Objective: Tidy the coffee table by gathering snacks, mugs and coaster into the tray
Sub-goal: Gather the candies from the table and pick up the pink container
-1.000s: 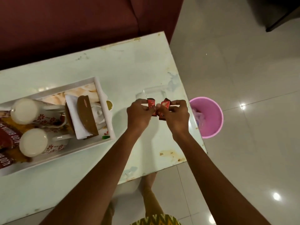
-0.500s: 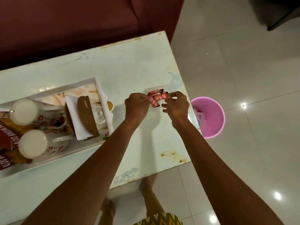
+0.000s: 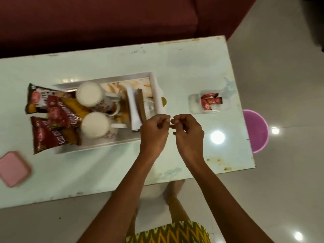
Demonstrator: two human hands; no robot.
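A white tray (image 3: 98, 148) lies on the pale coffee table (image 3: 184, 64). In it are two white mugs (image 3: 89, 93) (image 3: 95, 125), red snack packets (image 3: 52, 123) and a brown coaster holder (image 3: 140, 106) with a white napkin. Right of the tray, a clear plastic box (image 3: 194, 104) holds red wrapped sweets (image 3: 210, 101). My left hand (image 3: 154, 132) and my right hand (image 3: 188, 132) hover over the table in front of the tray's right end, fingertips nearly touching, fingers curled with nothing in them.
A pink lid (image 3: 13, 168) lies near the table's left front edge. A pink bin (image 3: 256, 130) stands on the tiled floor past the table's right edge. A dark red sofa (image 3: 105, 20) runs along the far side.
My hands let go of the red sweets into the clear box and drew back toward me, empty. The view shifted, showing more of the tray and the pink lid.
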